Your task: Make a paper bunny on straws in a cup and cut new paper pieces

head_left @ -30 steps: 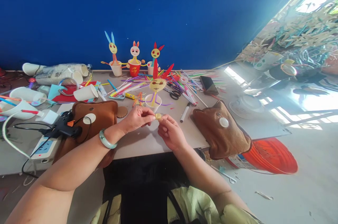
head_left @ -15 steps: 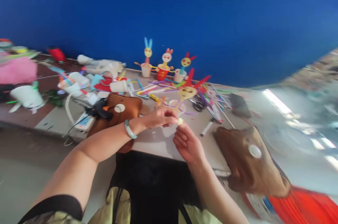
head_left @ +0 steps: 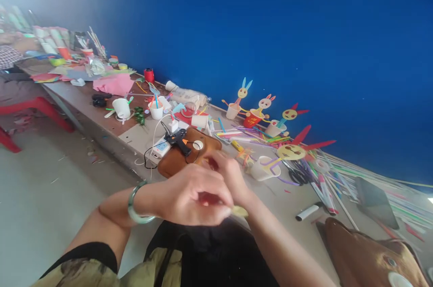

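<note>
At the far left, a person in a checked top [head_left: 9, 56] is cut off by the edge and looks blurry, and a red seat [head_left: 40, 108] is cut off too. Next along the tabletop [head_left: 130, 139], a black glue gun [head_left: 181, 143] lies by a white power strip [head_left: 161, 147] and over a brown pouch [head_left: 214, 142]; the hands hide the pouch's near part. The left hand [head_left: 199, 192], with a pale green bangle [head_left: 132, 203] on its wrist, is in front. It is bent round with its back up, and its thumb and finger tips pinch together on a yellow piece [head_left: 240, 211]. That piece is small, pale, flat and a bit blurry; one end is tucked in the grip, and the rest sticks out to the right, in front of the right wrist. The right hand [head_left: 232, 174] reaches across behind the left one, near the pouch, with its fingers curled. Its fingertips are hard to see, so I cannot tell if its grip has hold of something. To the right, a red-eared bunny [head_left: 291, 152] stands in a white cup [head_left: 260, 172]. At the bottom right, another brown pouch [head_left: 363, 251] is cut off.
</note>
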Motion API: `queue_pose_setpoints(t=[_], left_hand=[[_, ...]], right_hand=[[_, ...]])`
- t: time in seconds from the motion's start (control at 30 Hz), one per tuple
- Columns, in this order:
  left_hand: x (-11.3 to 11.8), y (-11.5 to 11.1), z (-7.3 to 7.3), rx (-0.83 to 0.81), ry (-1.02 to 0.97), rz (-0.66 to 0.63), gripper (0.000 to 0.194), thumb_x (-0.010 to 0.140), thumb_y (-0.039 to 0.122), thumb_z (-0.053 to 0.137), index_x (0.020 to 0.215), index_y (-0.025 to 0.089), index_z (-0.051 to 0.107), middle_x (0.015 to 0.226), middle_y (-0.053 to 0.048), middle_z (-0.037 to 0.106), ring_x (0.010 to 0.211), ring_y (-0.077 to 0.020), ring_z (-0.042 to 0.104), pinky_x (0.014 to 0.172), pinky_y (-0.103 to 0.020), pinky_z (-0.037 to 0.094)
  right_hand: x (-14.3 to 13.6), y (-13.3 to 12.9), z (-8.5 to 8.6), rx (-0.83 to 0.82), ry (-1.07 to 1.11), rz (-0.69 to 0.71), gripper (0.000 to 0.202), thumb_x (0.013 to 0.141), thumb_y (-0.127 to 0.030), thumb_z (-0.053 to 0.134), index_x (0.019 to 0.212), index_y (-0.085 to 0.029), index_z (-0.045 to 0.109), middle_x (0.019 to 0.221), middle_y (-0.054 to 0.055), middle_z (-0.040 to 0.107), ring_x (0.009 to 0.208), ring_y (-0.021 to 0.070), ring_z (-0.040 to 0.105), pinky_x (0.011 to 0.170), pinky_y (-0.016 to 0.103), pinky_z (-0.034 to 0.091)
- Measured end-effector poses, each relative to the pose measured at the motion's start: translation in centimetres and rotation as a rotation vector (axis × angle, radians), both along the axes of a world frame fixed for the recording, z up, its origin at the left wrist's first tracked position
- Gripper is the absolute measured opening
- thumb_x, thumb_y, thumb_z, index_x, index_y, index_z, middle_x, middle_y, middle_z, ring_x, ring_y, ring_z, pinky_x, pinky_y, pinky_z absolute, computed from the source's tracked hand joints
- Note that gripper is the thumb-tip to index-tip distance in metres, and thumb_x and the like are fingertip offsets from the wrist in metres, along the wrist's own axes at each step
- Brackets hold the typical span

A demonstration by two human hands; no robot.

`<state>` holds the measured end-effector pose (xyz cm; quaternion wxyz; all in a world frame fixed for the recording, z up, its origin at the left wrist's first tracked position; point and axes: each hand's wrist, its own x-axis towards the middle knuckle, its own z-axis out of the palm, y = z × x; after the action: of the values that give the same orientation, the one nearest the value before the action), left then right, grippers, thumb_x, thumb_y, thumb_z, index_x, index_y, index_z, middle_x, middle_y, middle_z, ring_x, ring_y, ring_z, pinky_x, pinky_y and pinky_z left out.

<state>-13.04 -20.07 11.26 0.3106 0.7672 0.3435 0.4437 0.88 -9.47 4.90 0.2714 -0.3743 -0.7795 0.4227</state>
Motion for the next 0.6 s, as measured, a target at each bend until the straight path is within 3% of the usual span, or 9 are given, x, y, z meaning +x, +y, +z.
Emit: queue_pose_setpoints(t=[0.03, 0.1, 0.17, 0.27, 0.33, 0.43, 0.6], left_hand=[[-1.2, -0.6, -0.8, -0.022, -0.048, 0.110, 0.012, 0.086, 0.027, 0.065, 0.076, 0.022, 0.070, 0.066, -0.001, 0.065, 0.060, -0.0130, 0.055, 0.057, -0.027, 0.044], [-3.7, -1.3, -2.8, -0.113, -0.216, 0.393, 0.017, 0.084, 0.029, 0.068, 0.070, 0.020, 0.066, 0.069, -0.002, 0.063, 0.059, -0.0120, 0.053, 0.053, -0.026, 0.041], [-6.1, -1.7, -5.1, -0.101, -0.448, 0.604, 0.017, 0.081, 0.031, 0.069, 0.069, 0.019, 0.064, 0.072, -0.001, 0.061, 0.053, -0.0088, 0.048, 0.048, -0.024, 0.037], [-9.0, -2.2, -7.9, -0.095, -0.673, 0.888, 0.014, 0.079, 0.031, 0.068, 0.074, 0.019, 0.063, 0.055, 0.005, 0.048, 0.047, -0.0073, 0.042, 0.046, -0.022, 0.031], [-10.1, -2.5, -9.0, -0.124, -0.690, 0.966, 0.014, 0.078, 0.031, 0.068, 0.075, 0.019, 0.062, 0.051, 0.006, 0.045, 0.047, -0.0075, 0.043, 0.046, -0.021, 0.031], [-10.4, -2.5, -9.3, -0.163, -0.658, 0.988, 0.017, 0.076, 0.032, 0.070, 0.073, 0.018, 0.062, 0.050, 0.006, 0.046, 0.047, -0.0074, 0.043, 0.045, -0.021, 0.030], [-9.6, -1.4, -8.6, -0.123, -0.643, 1.000, 0.018, 0.073, 0.033, 0.072, 0.070, 0.017, 0.063, 0.048, 0.007, 0.045, 0.046, -0.0071, 0.044, 0.045, -0.020, 0.031]], right_hand=[[-2.1, 0.5, 0.6, 0.221, -0.153, 0.032, 0.006, 0.087, -0.027, 0.062, 0.089, -0.023, 0.067, 0.094, 0.007, 0.065, 0.090, 0.0230, 0.060, 0.079, 0.036, 0.048], [-6.2, 1.4, 1.3, 0.471, -0.430, 0.113, 0.017, 0.091, -0.029, 0.059, 0.103, -0.019, 0.067, 0.113, 0.013, 0.065, 0.105, 0.0270, 0.059, 0.089, 0.039, 0.046], [-9.5, 1.9, 1.2, 0.602, -0.652, 0.137, 0.030, 0.092, -0.036, 0.059, 0.113, -0.015, 0.065, 0.124, 0.018, 0.061, 0.115, 0.0317, 0.056, 0.095, 0.042, 0.045], [-12.7, 2.2, 0.2, 0.626, -0.827, 0.093, 0.035, 0.090, -0.028, 0.061, 0.119, -0.008, 0.061, 0.125, 0.024, 0.062, 0.118, 0.0353, 0.056, 0.096, 0.045, 0.043], [-13.6, 2.4, -0.6, 0.587, -0.867, 0.046, 0.036, 0.088, -0.020, 0.059, 0.121, -0.005, 0.059, 0.121, 0.025, 0.064, 0.115, 0.0353, 0.059, 0.095, 0.046, 0.044], [-13.4, 2.8, -1.5, 0.578, -0.823, -0.011, 0.038, 0.085, -0.011, 0.057, 0.122, -0.005, 0.056, 0.116, 0.026, 0.066, 0.111, 0.0361, 0.062, 0.093, 0.047, 0.047], [-9.5, 2.9, -2.1, 0.653, -0.600, -0.037, 0.039, 0.084, -0.012, 0.056, 0.123, -0.007, 0.053, 0.116, 0.023, 0.066, 0.111, 0.0339, 0.063, 0.092, 0.044, 0.051]])
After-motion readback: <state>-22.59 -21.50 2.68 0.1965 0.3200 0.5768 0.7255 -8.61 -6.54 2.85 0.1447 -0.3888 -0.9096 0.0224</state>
